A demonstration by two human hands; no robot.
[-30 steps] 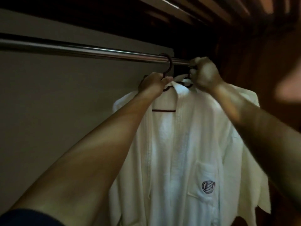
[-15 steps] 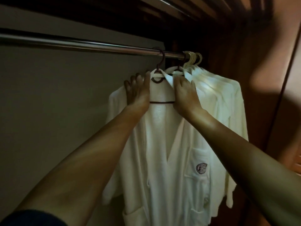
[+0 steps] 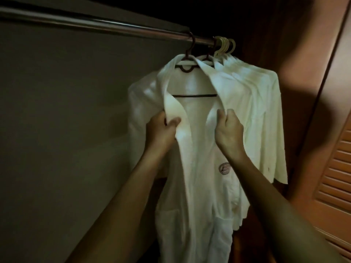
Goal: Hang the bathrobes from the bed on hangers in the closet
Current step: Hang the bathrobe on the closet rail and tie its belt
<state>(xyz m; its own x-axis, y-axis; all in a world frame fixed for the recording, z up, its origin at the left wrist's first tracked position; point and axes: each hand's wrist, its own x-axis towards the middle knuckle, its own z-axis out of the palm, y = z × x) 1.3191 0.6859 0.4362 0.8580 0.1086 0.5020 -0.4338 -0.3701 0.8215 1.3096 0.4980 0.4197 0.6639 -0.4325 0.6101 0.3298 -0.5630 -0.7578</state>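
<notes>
To my far left is the flat grey back wall [image 3: 66, 130] of the closet. A shiny round metal rail [image 3: 95, 25] runs across its top and slopes down towards the right.

My left hand [image 3: 161, 130] grips the left lapel of the white towelling bathrobe [image 3: 197, 168]. The thumb lies across the front of the cloth and the fingers are tucked behind it.

The bathrobe hangs inside the closet on a dark brown plastic hanger [image 3: 193, 95], whose hook sits over the rail. It falls open at the front, so the hanger's straight lower bar and the inside of the back panel show between the lapels. The collar is folded over the hanger's shoulders. A patch pocket [image 3: 169, 219] is sewn low on the left panel.

My right hand [image 3: 228, 131] holds the right lapel, with the fingers curled round its edge. Just below that wrist is a round dark embroidered crest [image 3: 224, 168] on the chest.

Behind the front bathrobe, a second dark hanger [image 3: 208, 56] is hooked on the rail. Further right, a tight row of white bathrobes [image 3: 266, 111] hangs from cream plastic hangers [image 3: 225, 45], pressed shoulder to shoulder.

At the far right stands a reddish-brown wooden louvred door [image 3: 338, 168].
</notes>
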